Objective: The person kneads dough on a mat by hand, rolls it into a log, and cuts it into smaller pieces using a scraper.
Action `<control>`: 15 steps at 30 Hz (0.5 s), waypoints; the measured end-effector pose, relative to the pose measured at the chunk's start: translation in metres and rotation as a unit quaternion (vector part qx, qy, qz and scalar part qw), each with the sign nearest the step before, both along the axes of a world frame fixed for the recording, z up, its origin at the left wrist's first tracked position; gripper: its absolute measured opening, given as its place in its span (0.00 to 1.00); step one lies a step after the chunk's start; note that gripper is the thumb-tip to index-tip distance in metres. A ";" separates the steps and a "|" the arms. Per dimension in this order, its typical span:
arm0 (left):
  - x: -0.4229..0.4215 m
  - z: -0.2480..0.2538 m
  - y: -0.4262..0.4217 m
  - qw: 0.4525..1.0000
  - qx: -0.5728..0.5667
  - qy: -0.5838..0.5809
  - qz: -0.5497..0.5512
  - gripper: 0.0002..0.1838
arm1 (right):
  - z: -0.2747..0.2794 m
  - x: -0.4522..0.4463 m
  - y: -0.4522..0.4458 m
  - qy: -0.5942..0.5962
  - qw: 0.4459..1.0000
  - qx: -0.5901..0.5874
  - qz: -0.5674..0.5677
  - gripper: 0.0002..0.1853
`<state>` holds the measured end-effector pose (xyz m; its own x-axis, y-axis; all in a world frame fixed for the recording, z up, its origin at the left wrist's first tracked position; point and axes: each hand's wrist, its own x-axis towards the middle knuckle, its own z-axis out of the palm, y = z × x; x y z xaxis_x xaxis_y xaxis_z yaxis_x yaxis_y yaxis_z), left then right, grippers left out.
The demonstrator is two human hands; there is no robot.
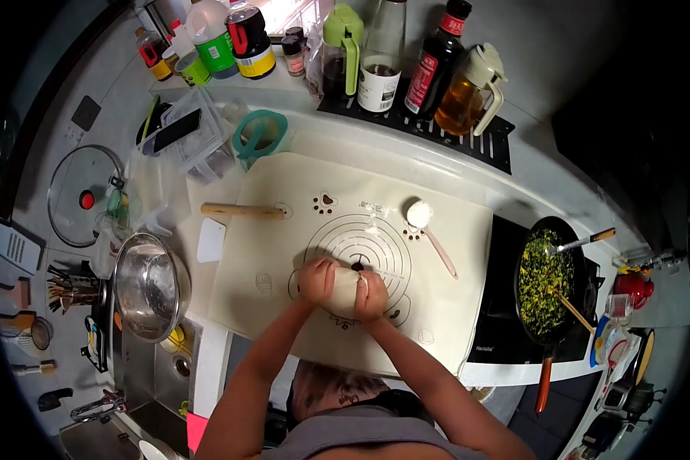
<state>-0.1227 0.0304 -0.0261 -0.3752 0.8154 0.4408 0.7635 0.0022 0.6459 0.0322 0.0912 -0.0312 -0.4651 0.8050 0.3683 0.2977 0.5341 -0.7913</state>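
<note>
Dough [346, 292], one lump: left hand [317, 280], right hand [371, 297], fingers curled round it, apparently kneading; further pressing needs evenness.

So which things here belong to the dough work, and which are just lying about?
Belongs:
- dough, between left hand and right hand
- printed mat
- likely rolling pin, spoon with white powder

Seemingly just lying about:
- glass lid
- oil jug
- dark sauce bottle
</note>
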 end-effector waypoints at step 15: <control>-0.034 -0.029 0.078 0.929 -0.346 -0.125 0.054 0.29 | 0.041 -0.025 0.056 -0.334 0.938 0.079 0.045 0.14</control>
